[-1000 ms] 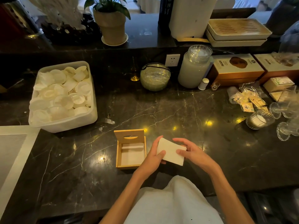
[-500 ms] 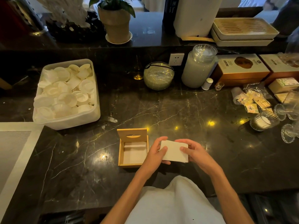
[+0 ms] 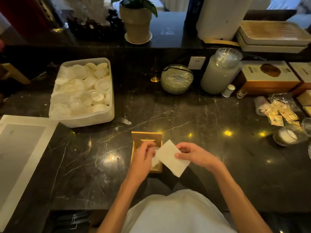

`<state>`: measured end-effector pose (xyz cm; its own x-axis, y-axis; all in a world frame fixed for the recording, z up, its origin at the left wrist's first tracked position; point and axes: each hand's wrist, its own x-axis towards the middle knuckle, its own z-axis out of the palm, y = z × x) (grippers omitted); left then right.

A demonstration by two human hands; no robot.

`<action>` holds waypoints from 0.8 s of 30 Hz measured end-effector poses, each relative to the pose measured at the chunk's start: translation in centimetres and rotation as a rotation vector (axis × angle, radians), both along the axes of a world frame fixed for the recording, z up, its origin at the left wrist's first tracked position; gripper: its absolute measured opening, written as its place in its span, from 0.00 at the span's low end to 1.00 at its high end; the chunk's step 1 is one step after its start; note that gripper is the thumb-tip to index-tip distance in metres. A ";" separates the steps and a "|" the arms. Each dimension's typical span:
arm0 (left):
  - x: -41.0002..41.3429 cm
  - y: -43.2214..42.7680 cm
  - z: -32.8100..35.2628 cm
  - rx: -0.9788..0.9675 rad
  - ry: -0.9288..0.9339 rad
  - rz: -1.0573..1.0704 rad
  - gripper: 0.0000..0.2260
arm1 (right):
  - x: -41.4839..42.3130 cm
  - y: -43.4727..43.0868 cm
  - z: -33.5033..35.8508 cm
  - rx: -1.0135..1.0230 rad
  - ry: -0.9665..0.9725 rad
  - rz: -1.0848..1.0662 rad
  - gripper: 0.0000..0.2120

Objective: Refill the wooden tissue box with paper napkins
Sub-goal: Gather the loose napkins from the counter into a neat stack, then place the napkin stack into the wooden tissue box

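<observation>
Two bare forearms in frame, no sleeves visible down to the bottom edge. Left hand (image 3: 143, 158) and right hand (image 3: 195, 155): no gloves, no watch or bracelet at either wrist. Can't confirm rings, fingers are blurred. Torso covered by a plain white garment (image 3: 175, 214), smooth fabric, no print, buttons or logo visible. It fills the bottom centre between the arms.

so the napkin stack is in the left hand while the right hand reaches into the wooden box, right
Not quite: the hands are swapped. In the head view the right hand holds the napkin stack, while the left hand reaches into the wooden box.
</observation>
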<state>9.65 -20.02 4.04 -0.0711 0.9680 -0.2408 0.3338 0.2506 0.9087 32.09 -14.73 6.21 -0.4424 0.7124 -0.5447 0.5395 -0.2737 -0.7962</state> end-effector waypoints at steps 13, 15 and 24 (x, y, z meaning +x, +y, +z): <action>-6.3 -0.2 -2.3 -0.354 -0.378 0.165 0.25 | -13.6 2.0 -0.4 0.498 -0.583 0.575 0.22; -6.4 -0.1 -2.0 -0.357 -0.403 0.157 0.25 | -14.6 2.2 -1.0 0.492 -0.657 0.666 0.20; -6.5 -0.1 -2.0 -0.329 -0.378 0.173 0.27 | -16.6 2.1 -5.1 0.304 -0.779 0.745 0.19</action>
